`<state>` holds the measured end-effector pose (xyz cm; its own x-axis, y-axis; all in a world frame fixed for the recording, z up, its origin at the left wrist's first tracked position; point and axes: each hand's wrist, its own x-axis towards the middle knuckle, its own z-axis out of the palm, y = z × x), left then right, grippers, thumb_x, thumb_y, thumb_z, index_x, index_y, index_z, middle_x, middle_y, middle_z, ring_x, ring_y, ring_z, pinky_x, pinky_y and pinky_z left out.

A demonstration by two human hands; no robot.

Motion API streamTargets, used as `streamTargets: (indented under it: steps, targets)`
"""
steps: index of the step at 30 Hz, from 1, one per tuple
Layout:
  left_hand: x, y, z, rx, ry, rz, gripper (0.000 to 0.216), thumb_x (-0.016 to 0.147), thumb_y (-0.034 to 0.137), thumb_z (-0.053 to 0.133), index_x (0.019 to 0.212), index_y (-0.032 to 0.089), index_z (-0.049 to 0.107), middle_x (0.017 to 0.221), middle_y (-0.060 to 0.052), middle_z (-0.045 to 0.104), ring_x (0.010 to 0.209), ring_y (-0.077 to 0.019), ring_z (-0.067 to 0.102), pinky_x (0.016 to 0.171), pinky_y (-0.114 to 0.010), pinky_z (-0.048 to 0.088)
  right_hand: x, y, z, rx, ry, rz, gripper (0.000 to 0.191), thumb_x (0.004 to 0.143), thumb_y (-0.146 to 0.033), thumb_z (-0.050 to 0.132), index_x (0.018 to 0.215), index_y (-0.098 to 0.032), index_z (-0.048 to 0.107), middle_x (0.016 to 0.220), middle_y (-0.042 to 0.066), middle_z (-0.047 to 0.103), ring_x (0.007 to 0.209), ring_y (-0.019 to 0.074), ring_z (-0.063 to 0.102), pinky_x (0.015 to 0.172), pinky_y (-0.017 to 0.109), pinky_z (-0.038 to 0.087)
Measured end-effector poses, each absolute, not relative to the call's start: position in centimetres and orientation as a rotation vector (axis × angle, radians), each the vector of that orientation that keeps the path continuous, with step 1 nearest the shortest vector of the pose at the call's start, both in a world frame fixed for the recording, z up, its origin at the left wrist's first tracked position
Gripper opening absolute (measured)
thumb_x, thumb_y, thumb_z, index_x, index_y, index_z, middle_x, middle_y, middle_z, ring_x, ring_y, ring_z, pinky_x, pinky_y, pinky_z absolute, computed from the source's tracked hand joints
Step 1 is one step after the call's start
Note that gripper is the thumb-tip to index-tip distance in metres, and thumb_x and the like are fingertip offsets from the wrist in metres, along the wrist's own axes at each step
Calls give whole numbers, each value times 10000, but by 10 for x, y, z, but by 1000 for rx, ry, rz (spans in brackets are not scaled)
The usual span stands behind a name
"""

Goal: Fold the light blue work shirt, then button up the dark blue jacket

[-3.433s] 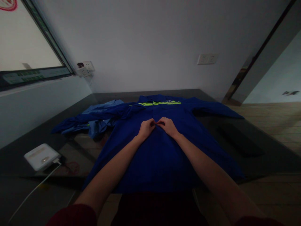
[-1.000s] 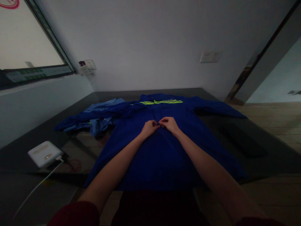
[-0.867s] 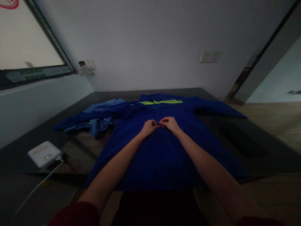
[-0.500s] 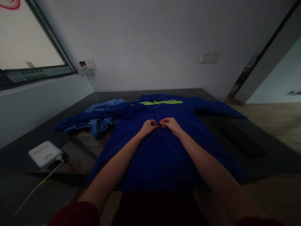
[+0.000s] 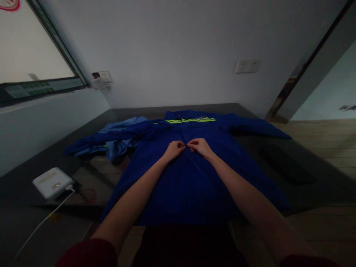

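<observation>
A blue work jacket (image 5: 194, 185) with yellow-green reflective stripes across its chest lies spread front side up, collar at the far side. At the middle of its front opening, my left hand (image 5: 175, 149) is closed in a pinch on the cloth. Close by on the right, my right hand (image 5: 200, 147) pinches the opening too, thumb against forefinger. The two sets of fingertips nearly meet. Whether a button or only the fabric edge is between them is too small and dark to make out.
The jacket lies on a dark table (image 5: 91, 120) against the wall. Lighter blue clothing (image 5: 118, 148) is bunched under its sleeve on the left. A white device (image 5: 52, 182) with a cable stands at the left; a dark flat object (image 5: 287, 163) lies at the right.
Both hands stay pinched at the jacket's front. They look almost unmoved, with the fingertips shifted only slightly; the whole view has moved a little.
</observation>
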<state>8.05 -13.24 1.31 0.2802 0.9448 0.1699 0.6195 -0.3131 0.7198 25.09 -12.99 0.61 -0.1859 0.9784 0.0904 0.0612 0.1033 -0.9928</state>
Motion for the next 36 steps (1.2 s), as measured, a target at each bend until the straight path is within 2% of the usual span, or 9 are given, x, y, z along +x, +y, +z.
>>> streamTargets:
  steps: [7,12,18,22,25,29,33,36]
  targets:
    - [83,-134,14,1971,1386,825,190,815,250,533,857,124,669,632,-8,639,575,-132,582,570,-224,417,251,-127,3,-1057,-1446,1161,174,582,-242,744,713,-155,669,572,-9,636,496,107,573,512,227,476]
    - [83,-130,8,1921,1354,849,168,775,161,557,896,115,662,707,-30,670,606,-135,610,611,-227,455,252,-125,-1,-1091,-1441,1130,162,559,-229,754,651,-158,641,558,-10,625,489,108,562,484,218,465]
    - [83,-129,5,1854,1371,775,195,785,146,542,948,103,639,740,-43,680,627,-135,619,622,-231,472,248,-129,0,-1128,-1536,1061,100,613,-207,715,658,-157,641,571,-3,632,495,118,569,509,230,467]
    - [85,-143,18,2132,1526,652,193,806,191,536,965,153,638,851,-65,688,778,-185,638,712,-271,477,248,-136,9,-1219,-1725,815,16,679,-161,651,689,-155,663,605,4,649,527,122,571,540,230,437]
    - [87,-159,33,2298,1637,499,189,836,266,524,984,190,615,945,-82,674,881,-231,632,742,-307,475,250,-146,24,-1273,-1876,603,44,709,-150,641,721,-159,683,683,19,673,618,130,586,593,230,420]
    - [83,-187,58,2395,1678,424,236,842,287,534,1060,199,553,1077,-95,618,915,-238,618,742,-319,476,252,-174,51,-1289,-2071,483,66,740,-146,635,768,-174,688,753,22,677,670,133,579,619,236,397]
    - [74,-225,66,2387,1589,498,140,869,237,494,989,206,560,1006,-59,626,900,-205,611,774,-302,466,247,-226,66,-1395,-2190,479,23,778,-197,645,774,-200,667,718,7,652,660,143,581,592,245,370]
    - [71,-249,49,2309,1493,562,135,877,180,460,936,208,579,954,-39,635,891,-182,608,799,-286,459,238,-265,56,-1570,-2200,421,68,798,-260,650,839,-211,628,793,22,654,708,174,602,580,260,371]
